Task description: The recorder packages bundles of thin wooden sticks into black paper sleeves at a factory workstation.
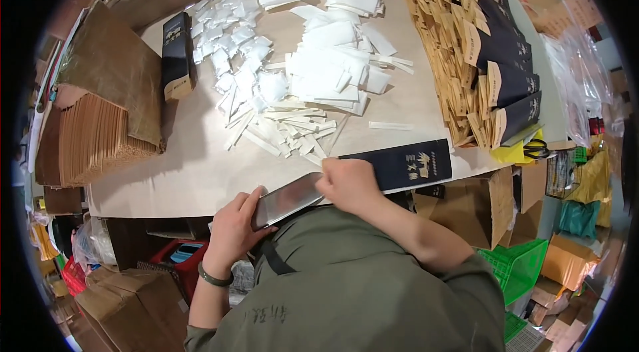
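Observation:
My left hand (234, 224) grips the lower left end of a long, flat, silvery-grey piece (291, 199), thumb and fingers on its edges. What it is made of I cannot tell. My right hand (349, 184) is closed over the place where this piece meets a dark navy paper sleeve (406, 164) with gold print. Its fingers hide whether the piece goes into the sleeve. Both lie at the table's near edge, close to my apron. Just beyond my right hand are loose narrow white paper strips (299, 131).
Small clear-white sachets (233, 26) and folded white paper packets (333, 62) lie mid-table (393, 102). Kraft-and-navy sleeves (479, 52) are piled at right, near black-handled scissors (534, 148). A carton of brown sleeves (106, 119) stands left beside a dark pack (176, 56).

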Available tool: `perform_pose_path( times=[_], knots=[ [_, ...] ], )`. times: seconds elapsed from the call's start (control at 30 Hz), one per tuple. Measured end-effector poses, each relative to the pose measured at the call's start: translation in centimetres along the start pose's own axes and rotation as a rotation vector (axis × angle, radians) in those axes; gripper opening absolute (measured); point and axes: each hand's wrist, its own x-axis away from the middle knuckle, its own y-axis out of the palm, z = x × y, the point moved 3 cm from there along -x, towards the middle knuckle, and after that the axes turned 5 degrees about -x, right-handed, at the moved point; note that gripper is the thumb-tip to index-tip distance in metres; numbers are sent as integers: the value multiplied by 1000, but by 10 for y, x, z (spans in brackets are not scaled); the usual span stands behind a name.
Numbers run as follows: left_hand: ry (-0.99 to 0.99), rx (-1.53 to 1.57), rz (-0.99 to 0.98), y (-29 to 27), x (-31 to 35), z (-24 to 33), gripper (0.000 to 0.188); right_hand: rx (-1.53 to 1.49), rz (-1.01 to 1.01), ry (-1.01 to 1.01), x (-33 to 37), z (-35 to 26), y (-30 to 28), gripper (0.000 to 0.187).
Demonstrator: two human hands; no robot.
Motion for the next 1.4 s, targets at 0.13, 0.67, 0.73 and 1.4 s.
perform_pose_path(
  times=[0.13, 0.67, 0.73, 1.4],
  knots=[
    [65, 90, -88, -3, -30, 11, 75, -72, -35, -180, -2, -29, 5, 17],
    [-81, 115, 511, -34, -187, -38, 22, 210, 277, -299, -27, 43, -105, 12],
    [-172, 322, 512, -51, -166, -38, 21, 111, 313, -229, -54, 29, -108, 12],
    [-400, 11, 876, -69, 10, -131, 33, -3, 10, -276, -77, -77, -21, 13]
  ],
)
